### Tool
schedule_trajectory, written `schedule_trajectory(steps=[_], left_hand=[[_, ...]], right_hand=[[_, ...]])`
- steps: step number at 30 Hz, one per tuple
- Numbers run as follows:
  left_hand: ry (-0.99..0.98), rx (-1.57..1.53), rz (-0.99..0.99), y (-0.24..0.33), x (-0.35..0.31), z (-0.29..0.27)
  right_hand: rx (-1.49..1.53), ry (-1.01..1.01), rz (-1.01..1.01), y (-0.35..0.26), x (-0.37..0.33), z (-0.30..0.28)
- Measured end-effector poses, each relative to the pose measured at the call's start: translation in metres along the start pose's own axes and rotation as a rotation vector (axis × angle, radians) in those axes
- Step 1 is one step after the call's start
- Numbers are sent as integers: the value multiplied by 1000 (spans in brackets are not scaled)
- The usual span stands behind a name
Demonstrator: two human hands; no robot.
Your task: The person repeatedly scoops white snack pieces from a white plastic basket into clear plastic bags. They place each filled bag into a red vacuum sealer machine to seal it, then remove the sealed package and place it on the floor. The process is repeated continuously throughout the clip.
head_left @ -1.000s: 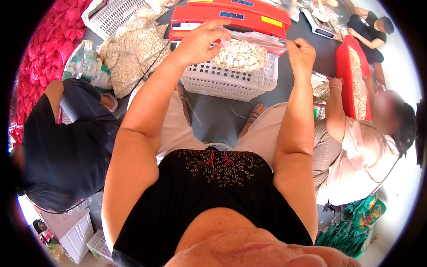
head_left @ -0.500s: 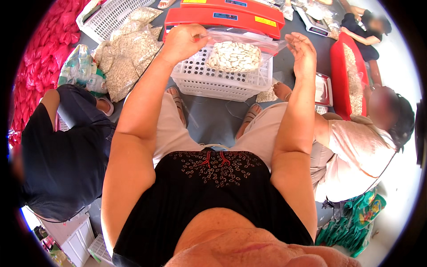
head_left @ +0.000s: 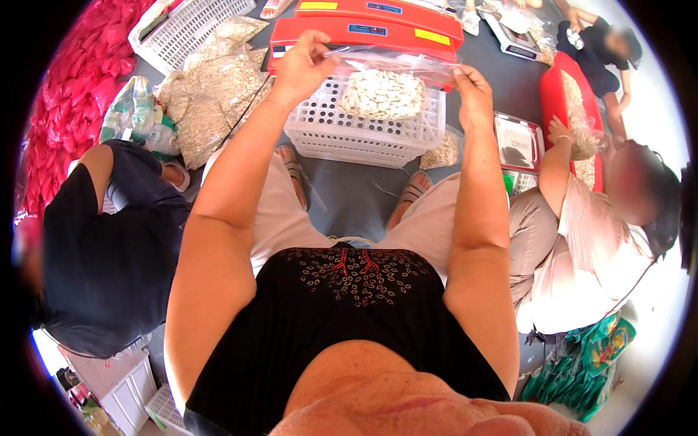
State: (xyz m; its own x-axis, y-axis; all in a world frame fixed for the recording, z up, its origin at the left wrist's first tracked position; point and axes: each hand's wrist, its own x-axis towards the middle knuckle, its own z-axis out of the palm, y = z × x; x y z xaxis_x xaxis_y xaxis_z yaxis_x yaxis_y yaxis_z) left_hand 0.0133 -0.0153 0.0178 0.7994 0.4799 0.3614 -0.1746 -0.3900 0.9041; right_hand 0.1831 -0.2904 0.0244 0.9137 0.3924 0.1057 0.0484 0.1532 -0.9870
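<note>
A clear plastic bag of pale seeds point(head_left: 382, 93) hangs above a white perforated basket point(head_left: 363, 134). My left hand point(head_left: 305, 65) pinches the bag's top left corner. At the top right corner my right hand point(head_left: 472, 91) grips the bag's edge. The bag's mouth is stretched flat between the two hands. Just behind the bag lies a red machine with a long red bar point(head_left: 363, 33).
A person in dark clothes point(head_left: 109, 247) sits at my left, another in a pale shirt point(head_left: 582, 240) at my right beside a red tray of seeds point(head_left: 574, 109). Filled clear bags point(head_left: 211, 94) pile at upper left near a second white basket point(head_left: 189, 25). Pink bags point(head_left: 65, 94) line the far left.
Both hands have lifted the seed bag a little and pulled its top edge straighter above the basket. My view has tilted slightly downward.
</note>
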Motion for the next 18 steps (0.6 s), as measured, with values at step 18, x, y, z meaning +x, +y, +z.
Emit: schedule_trajectory(steps=[18], left_hand=[[150,-252,-150,-14,4,3]], right_hand=[[97,145,-131,4,-6,27]])
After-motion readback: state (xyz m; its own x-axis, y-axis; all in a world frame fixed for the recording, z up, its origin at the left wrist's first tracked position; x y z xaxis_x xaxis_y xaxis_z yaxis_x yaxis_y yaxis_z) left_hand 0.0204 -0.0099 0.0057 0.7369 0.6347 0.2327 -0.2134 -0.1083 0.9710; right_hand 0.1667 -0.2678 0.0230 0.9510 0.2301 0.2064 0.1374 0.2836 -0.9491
